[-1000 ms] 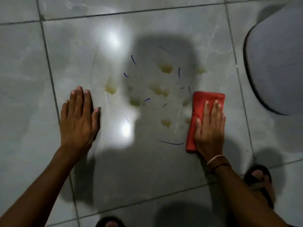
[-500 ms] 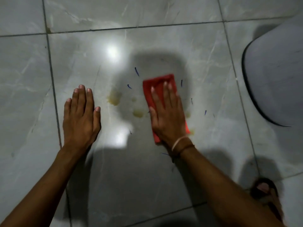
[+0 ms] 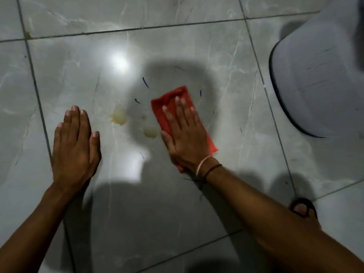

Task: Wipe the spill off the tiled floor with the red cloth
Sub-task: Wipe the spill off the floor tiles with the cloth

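My right hand [image 3: 186, 134] lies flat on the folded red cloth [image 3: 173, 101] and presses it to the grey tiled floor [image 3: 177, 46] near the middle of the view. Left of the cloth lie yellowish spill blots: a larger spill blot [image 3: 118, 116], a smaller spill blot [image 3: 150, 132] touching the cloth's left edge, and a tiny spot between them. Short blue pen marks [image 3: 145, 82] ring the spill area. My left hand [image 3: 75, 146] rests palm down on the floor to the left, fingers together, holding nothing.
A pale ribbed rounded object [image 3: 319, 79] stands on the floor at the right edge. A sandalled foot [image 3: 303, 209] shows at lower right beside my right forearm. Bright light reflections glare on the tile above and below the spill.
My right hand slid the cloth from the right side leftwards across the spill; several blots that were visible before are gone. My left hand stayed in place.
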